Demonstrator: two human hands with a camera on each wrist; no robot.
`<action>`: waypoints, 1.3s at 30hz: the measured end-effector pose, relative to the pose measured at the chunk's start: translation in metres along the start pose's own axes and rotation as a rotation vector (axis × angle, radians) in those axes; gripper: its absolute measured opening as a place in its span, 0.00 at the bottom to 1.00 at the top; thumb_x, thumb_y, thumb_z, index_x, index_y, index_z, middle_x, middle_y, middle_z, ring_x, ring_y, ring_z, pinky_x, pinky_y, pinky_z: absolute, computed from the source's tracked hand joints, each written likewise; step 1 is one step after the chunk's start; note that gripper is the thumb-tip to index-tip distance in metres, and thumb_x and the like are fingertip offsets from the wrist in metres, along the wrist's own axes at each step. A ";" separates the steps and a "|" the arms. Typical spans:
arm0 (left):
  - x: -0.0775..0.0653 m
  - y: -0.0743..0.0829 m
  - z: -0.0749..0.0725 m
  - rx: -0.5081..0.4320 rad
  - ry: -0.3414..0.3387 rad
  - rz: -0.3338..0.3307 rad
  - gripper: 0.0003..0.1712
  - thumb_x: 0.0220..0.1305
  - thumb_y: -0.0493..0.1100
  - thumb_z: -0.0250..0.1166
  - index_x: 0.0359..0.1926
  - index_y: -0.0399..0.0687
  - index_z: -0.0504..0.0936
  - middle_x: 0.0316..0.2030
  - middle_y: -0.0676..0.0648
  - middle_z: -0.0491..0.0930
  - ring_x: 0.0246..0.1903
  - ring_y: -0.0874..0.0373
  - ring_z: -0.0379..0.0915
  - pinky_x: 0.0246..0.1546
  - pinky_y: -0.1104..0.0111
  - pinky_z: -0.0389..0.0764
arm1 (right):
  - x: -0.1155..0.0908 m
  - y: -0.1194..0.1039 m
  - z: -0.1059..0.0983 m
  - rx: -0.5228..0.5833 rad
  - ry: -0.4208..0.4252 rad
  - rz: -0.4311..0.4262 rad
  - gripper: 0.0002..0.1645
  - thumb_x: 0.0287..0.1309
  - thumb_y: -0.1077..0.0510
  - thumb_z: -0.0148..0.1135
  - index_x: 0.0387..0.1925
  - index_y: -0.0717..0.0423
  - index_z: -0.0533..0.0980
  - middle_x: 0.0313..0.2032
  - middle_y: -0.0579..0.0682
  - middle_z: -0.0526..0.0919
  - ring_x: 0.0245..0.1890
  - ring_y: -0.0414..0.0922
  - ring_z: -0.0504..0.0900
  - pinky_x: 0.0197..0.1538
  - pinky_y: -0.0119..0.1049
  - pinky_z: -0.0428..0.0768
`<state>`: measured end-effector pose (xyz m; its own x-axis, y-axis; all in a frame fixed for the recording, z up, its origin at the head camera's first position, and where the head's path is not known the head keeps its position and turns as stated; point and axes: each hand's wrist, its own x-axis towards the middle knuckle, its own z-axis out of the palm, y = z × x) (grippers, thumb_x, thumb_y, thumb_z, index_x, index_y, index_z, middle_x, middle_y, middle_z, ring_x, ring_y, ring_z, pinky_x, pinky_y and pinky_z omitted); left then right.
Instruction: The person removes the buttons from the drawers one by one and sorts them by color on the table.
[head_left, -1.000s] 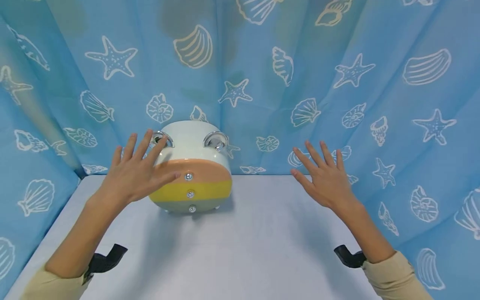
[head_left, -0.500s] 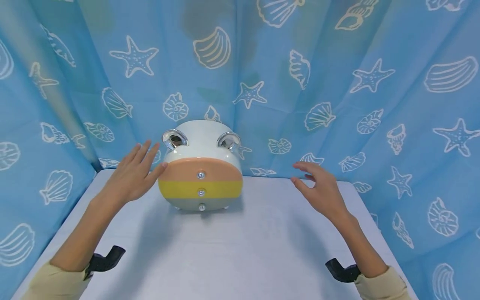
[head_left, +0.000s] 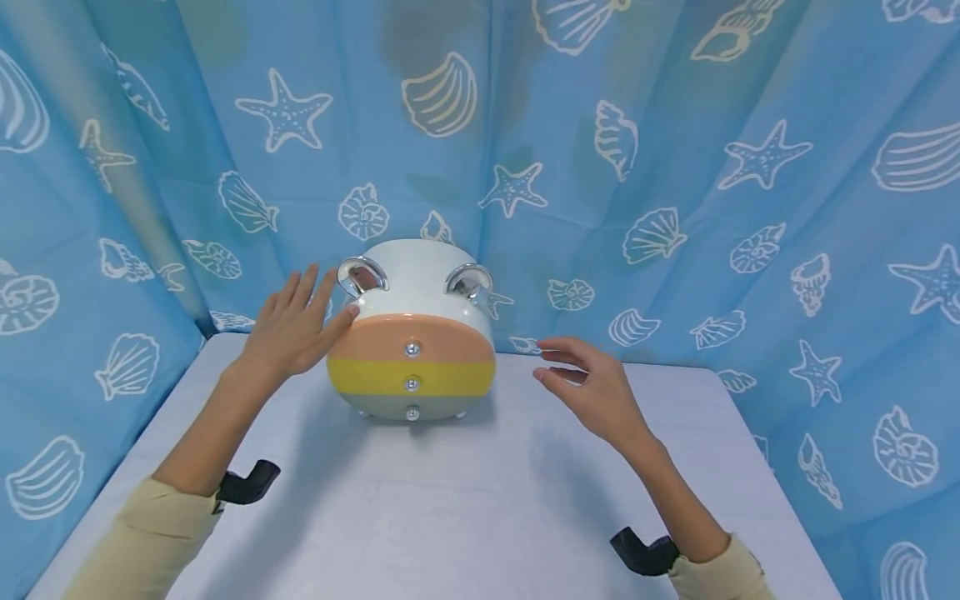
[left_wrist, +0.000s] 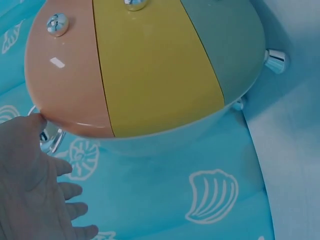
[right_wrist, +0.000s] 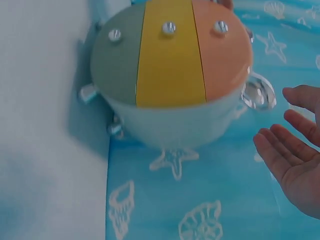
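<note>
the striped box (head_left: 411, 367) is sitting near mid-frame. the left hand (head_left: 291, 329) is hanging beside it, fingers apart; the right hand (head_left: 592, 392) is hovering centre-right, thumb parted from fingers. flat palms would likely be steadying it best.

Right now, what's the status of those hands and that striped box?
Left fingers beside box, touch unclear. Right fingers empty, apart from it. Box standing on table. Nothing visible between it and right fingers.
</note>
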<state>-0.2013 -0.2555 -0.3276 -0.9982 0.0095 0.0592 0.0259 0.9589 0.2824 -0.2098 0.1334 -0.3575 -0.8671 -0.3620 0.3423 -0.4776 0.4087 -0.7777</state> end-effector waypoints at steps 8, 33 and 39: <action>0.002 0.002 0.005 0.038 0.051 0.029 0.47 0.76 0.67 0.37 0.79 0.40 0.38 0.77 0.32 0.34 0.75 0.33 0.27 0.69 0.37 0.34 | 0.014 -0.016 0.044 0.093 -0.027 -0.053 0.19 0.61 0.64 0.69 0.54 0.60 0.80 0.51 0.53 0.84 0.53 0.47 0.83 0.51 0.39 0.81; -0.001 0.005 0.006 0.074 0.117 0.027 0.45 0.76 0.64 0.41 0.79 0.43 0.39 0.78 0.34 0.36 0.75 0.36 0.26 0.69 0.38 0.29 | 0.047 -0.032 0.132 0.149 0.146 -0.205 0.14 0.54 0.66 0.73 0.44 0.65 0.84 0.44 0.52 0.81 0.42 0.43 0.86 0.45 0.29 0.82; -0.002 0.002 0.006 0.072 0.121 0.027 0.46 0.76 0.65 0.40 0.80 0.43 0.39 0.78 0.34 0.36 0.75 0.37 0.26 0.69 0.38 0.29 | 0.048 -0.036 0.144 0.086 0.185 -0.261 0.13 0.55 0.65 0.74 0.42 0.65 0.85 0.39 0.53 0.86 0.39 0.43 0.87 0.44 0.29 0.82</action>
<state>-0.1992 -0.2514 -0.3331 -0.9833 0.0055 0.1818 0.0442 0.9768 0.2095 -0.2139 -0.0190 -0.3894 -0.7314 -0.2841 0.6199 -0.6806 0.2473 -0.6897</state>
